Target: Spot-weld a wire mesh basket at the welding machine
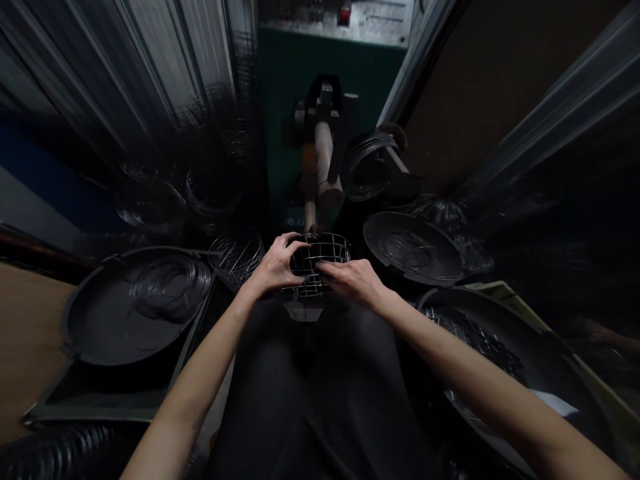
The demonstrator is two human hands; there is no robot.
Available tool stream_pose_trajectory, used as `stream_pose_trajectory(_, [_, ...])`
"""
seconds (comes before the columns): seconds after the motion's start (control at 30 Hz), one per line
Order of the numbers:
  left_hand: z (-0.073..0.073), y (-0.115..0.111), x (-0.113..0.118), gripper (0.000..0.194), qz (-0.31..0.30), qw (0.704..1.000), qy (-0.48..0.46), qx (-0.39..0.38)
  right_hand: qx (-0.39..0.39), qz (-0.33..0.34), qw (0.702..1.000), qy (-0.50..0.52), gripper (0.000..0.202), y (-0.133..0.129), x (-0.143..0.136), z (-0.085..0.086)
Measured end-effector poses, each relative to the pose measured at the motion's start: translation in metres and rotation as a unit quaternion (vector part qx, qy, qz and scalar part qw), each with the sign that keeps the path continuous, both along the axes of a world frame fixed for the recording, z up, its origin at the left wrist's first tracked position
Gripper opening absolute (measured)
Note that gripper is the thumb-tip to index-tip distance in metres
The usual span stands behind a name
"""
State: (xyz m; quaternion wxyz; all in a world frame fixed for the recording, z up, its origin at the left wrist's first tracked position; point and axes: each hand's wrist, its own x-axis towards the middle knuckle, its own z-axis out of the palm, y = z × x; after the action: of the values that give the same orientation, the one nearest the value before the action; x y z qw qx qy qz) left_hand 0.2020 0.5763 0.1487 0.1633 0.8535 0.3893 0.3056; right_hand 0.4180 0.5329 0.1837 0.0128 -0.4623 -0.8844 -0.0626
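A small round basket of thin metal wire (334, 248) is between my two hands, below the end of a machine's cylindrical arm (325, 150). My left hand (279, 265) is closed around the basket's left side, its thumb below and its fingers on the upper wires. From the right, my right hand (354, 280) has its fingers together on the near wires of the basket; its thumb is hidden. Close under the basket sits a small pale angular block (304, 312). The shadows hide where the basket meets the machine.
A green machine body (365, 73) stands ahead. A black tray (100, 320) with wire rings (173, 287) is at the left. On the right are a round black tray (380, 233) and a larger tray (560, 380) holding wire pieces. A wire coil (370, 167) hangs beside the machine.
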Motion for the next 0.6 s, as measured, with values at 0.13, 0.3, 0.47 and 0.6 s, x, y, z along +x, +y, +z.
stream_pose_trajectory(0.13, [0.004, 0.007, -0.001, 0.067, -0.003, 1.0, 0.002, -0.004, 0.005, 0.002, 1.0, -0.012, 0.03, 0.006, 0.0, 0.004])
stream_pose_trajectory(0.3, [0.009, 0.02, -0.001, 0.068, -0.003, 1.0, 0.005, -0.017, -0.002, 0.0, 1.0, -0.026, 0.03, 0.017, -0.002, 0.013])
stream_pose_trajectory(0.47, [0.011, 0.026, -0.002, 0.063, -0.029, 0.998, -0.025, -0.041, -0.004, -0.014, 1.0, 0.002, 0.03, 0.022, -0.001, 0.014])
stream_pose_trajectory(0.6, [0.014, 0.027, -0.002, 0.061, -0.019, 0.997, -0.052, -0.046, 0.016, -0.032, 0.996, 0.088, 0.03, 0.015, 0.005, 0.003])
